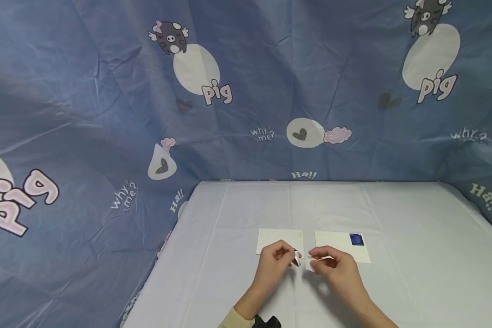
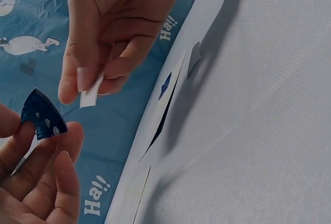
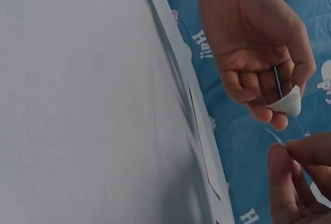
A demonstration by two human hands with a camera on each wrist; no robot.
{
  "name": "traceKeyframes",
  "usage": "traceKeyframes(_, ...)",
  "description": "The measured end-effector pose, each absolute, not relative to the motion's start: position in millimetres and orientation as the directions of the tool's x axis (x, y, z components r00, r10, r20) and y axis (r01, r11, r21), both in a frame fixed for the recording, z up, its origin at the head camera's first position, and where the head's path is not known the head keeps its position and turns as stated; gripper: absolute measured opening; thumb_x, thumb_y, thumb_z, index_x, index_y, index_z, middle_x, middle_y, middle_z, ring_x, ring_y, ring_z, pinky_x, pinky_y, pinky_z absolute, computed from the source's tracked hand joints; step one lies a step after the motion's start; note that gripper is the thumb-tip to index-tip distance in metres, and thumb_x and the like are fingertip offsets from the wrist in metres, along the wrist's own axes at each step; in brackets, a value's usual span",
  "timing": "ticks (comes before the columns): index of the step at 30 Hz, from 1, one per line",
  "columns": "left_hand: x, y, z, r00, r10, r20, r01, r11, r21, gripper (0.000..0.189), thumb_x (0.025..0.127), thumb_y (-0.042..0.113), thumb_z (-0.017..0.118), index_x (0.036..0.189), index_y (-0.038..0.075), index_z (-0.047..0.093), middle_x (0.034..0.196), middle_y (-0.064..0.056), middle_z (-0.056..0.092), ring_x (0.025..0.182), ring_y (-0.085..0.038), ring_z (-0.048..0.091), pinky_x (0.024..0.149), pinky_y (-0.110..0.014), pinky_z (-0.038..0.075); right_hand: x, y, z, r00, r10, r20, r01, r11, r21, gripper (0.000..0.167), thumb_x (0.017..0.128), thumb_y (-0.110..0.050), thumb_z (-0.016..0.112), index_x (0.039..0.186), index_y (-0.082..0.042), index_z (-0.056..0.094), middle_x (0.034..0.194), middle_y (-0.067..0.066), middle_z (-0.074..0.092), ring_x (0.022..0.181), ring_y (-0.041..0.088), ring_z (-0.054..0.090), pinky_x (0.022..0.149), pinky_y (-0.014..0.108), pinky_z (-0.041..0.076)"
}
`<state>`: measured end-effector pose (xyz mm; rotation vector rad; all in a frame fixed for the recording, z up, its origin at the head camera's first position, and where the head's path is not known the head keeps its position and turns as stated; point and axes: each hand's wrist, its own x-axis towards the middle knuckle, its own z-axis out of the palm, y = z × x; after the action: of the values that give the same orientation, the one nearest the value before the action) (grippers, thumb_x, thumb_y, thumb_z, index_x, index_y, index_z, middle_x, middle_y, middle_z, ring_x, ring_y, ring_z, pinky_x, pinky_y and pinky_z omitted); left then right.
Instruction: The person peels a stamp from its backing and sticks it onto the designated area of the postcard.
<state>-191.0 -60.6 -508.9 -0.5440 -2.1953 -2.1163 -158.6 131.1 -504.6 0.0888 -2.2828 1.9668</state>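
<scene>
My left hand [image 1: 274,263] pinches a small blue stamp [image 2: 42,114] with toothed edges and pale marks. The stamp bends, and its white back [image 3: 289,103] shows in the right wrist view. Just to the right, my right hand [image 1: 339,268] pinches a small white slip of paper [image 2: 89,98] between thumb and fingers. Both hands hover above the table, close together but apart. Behind my left hand lies a blank white card or envelope [image 1: 279,238]. A second white card or envelope [image 1: 332,240] lies behind my right hand, with a dark blue stamp [image 1: 356,239] at its upper right.
A white cloth covers the table [image 1: 418,278]. Blue printed curtains [image 1: 246,105] hang behind it and along the left side. Below my left hand, a black object [image 1: 267,322] shows at the frame's bottom edge. A small pale paper piece [image 2: 194,57] appears beyond the stamped card.
</scene>
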Motion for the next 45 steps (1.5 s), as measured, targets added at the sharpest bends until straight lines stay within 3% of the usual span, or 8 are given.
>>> traceKeyframes(6, -190.7, -61.5, -508.7, -0.94, 0.223, 0.257, 0.267, 0.016, 0.963, 0.009, 0.095, 0.003, 0.063, 0.088, 0.003, 0.069, 0.087, -0.01, 0.075, 0.073, -0.018, 0.069, 0.067, -0.024, 0.054, -160.7, 133.8, -509.4, -0.997, -0.039, 0.065, -0.074, 0.271, -0.96, 0.027, 0.079, 0.005, 0.077, 0.101, -0.01, 0.075, 0.089, 0.006, 0.068, 0.069, 0.02, 0.071, 0.063, 0.03, 0.056)
traceKeyframes(15, -189.1, -62.5, -508.3, -0.939, 0.227, 0.26, 0.268, 0.002, 0.964, 0.01, 0.096, 0.004, 0.063, 0.088, 0.003, 0.069, 0.088, -0.012, 0.074, 0.073, -0.021, 0.069, 0.068, -0.026, 0.055, -158.5, 132.2, -515.2, -0.987, -0.143, 0.07, -0.127, 0.443, -0.887, 0.035, 0.076, 0.003, 0.077, 0.103, -0.02, 0.075, 0.084, -0.003, 0.066, 0.066, 0.013, 0.066, 0.058, 0.027, 0.052)
traceKeyframes(26, -192.2, -62.9, -511.6, -0.942, 0.223, 0.25, 0.256, -0.004, 0.967, 0.01, 0.096, 0.004, 0.063, 0.089, 0.003, 0.07, 0.088, -0.011, 0.074, 0.074, -0.019, 0.069, 0.068, -0.027, 0.055, -158.4, 128.2, -518.3, -0.976, -0.17, 0.134, -0.207, 0.555, -0.806, 0.037, 0.074, 0.005, 0.08, 0.104, -0.017, 0.074, 0.074, -0.01, 0.06, 0.065, 0.005, 0.058, 0.058, 0.023, 0.049)
traceKeyframes(38, -191.3, -62.2, -512.1, -0.954, 0.203, 0.219, 0.222, -0.005, 0.975, 0.009, 0.095, 0.006, 0.064, 0.088, 0.002, 0.07, 0.085, -0.009, 0.074, 0.078, -0.034, 0.07, 0.068, -0.029, 0.056, -157.8, 128.0, -522.8, -0.964, -0.183, 0.193, -0.266, 0.681, -0.683, 0.043, 0.07, 0.004, 0.082, 0.105, -0.019, 0.074, 0.07, -0.016, 0.055, 0.062, 0.0, 0.049, 0.059, 0.024, 0.043)
traceKeyframes(45, -191.6, -60.5, -513.1, -0.958, 0.193, 0.211, 0.216, 0.004, 0.976, 0.009, 0.093, 0.005, 0.065, 0.087, 0.001, 0.07, 0.084, -0.01, 0.074, 0.074, -0.027, 0.07, 0.067, -0.029, 0.056, -158.0, 128.9, -523.6, -0.961, -0.187, 0.203, -0.275, 0.693, -0.667, 0.043, 0.069, 0.004, 0.084, 0.103, -0.019, 0.074, 0.074, -0.014, 0.055, 0.064, 0.0, 0.048, 0.059, 0.023, 0.043)
